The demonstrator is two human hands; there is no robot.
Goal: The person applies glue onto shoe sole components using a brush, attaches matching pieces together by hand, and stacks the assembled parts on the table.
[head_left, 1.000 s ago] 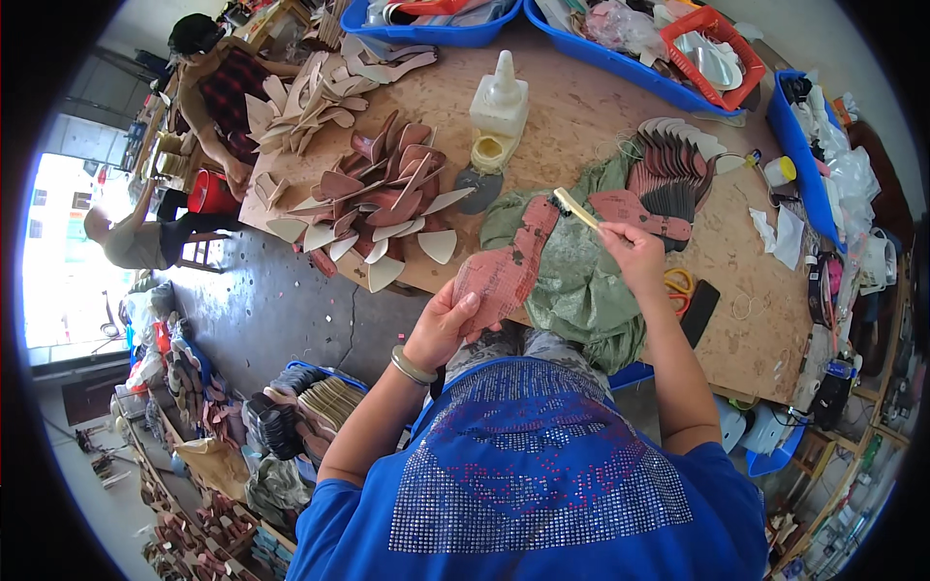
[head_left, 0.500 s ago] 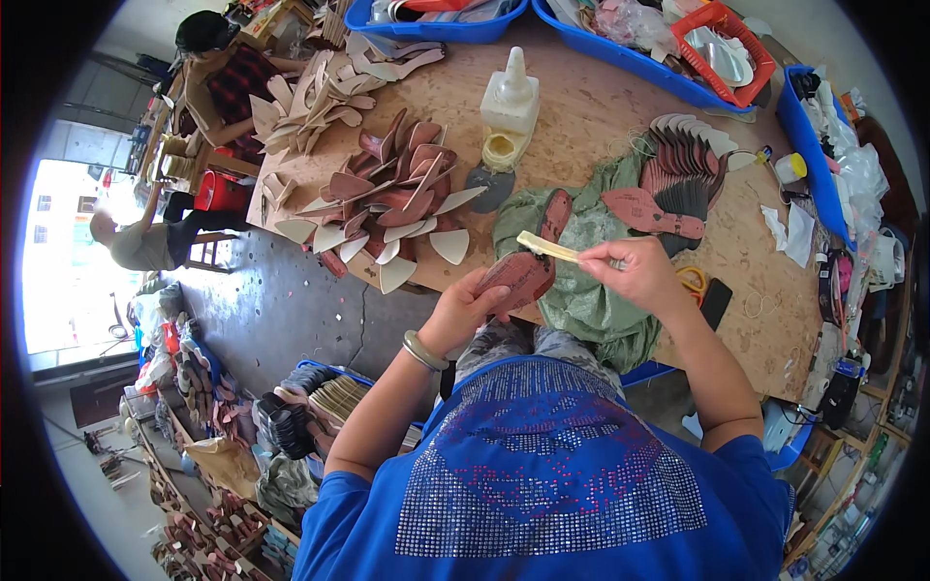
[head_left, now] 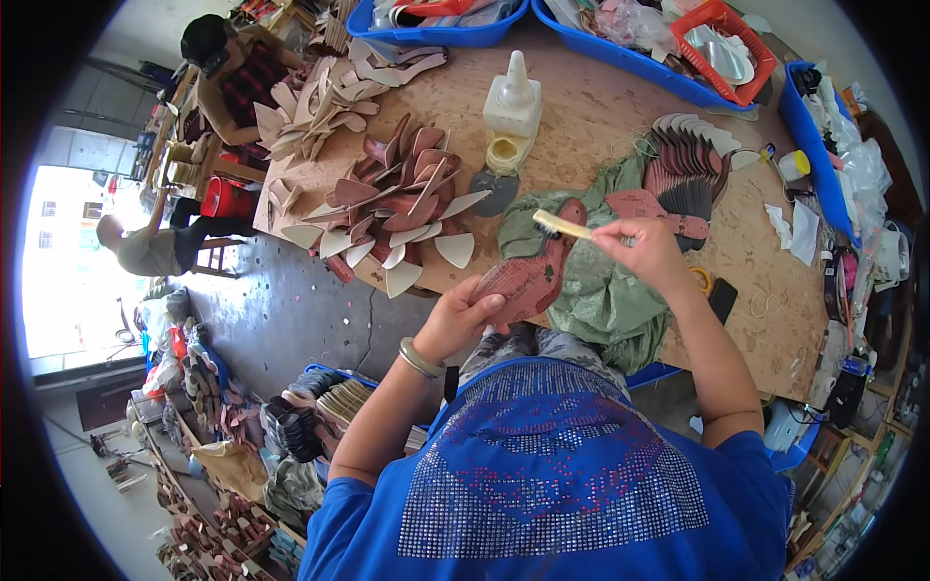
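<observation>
Reddish-brown insole (head_left: 531, 278) sits pinched by its near end in the left hand (head_left: 463, 318), held over the green cloth (head_left: 591, 290) at the near edge of the wooden table (head_left: 601, 116), while the right hand (head_left: 644, 254) pinches a pale brush (head_left: 559, 226) with bristles touching the insole's far end.

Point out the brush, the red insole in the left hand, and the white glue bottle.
brush (head_left: 554, 225), head view, bristle end
red insole (head_left: 531, 279), head view, middle of its face
white glue bottle (head_left: 512, 102), head view, body
</observation>
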